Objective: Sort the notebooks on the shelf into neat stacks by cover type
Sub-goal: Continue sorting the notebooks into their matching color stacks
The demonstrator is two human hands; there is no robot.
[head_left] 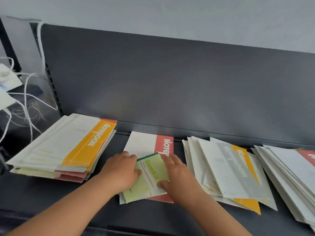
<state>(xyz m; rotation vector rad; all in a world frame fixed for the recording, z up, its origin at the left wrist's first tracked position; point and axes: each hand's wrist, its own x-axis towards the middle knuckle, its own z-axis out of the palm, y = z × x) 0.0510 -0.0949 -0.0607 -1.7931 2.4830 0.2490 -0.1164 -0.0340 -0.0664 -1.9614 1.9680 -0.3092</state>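
While both hands are working on the same small green notebook, everything else on the shelf is just sitting around them. The left hand is gripping the notebook's left edge: its fingers are curling over the far corner and the thumb is lying on the cover. The right hand is covering the right edge, with its fingers lying fairly straight and close together and the thumb pressing down on the cover nearer the person. Can't tell if any fingertips are getting underneath on that side.

The green notebook is lying flat and a bit crooked between the two sets of fingers, right on top of a white notebook with a red band. That one is poking out beyond the fingertips toward the dark back panel.

Well off to the left of the left fingers, a messy stack is sitting with an orange-banded notebook on top and red and pale green covers showing lower down. Just right of the right fingers, a fanned-out pile is showing grey and orange bands. Further right again, another sloppy pile is spreading toward the edge of view, with a bit of red peeking out. White cables are dangling far off to the left.
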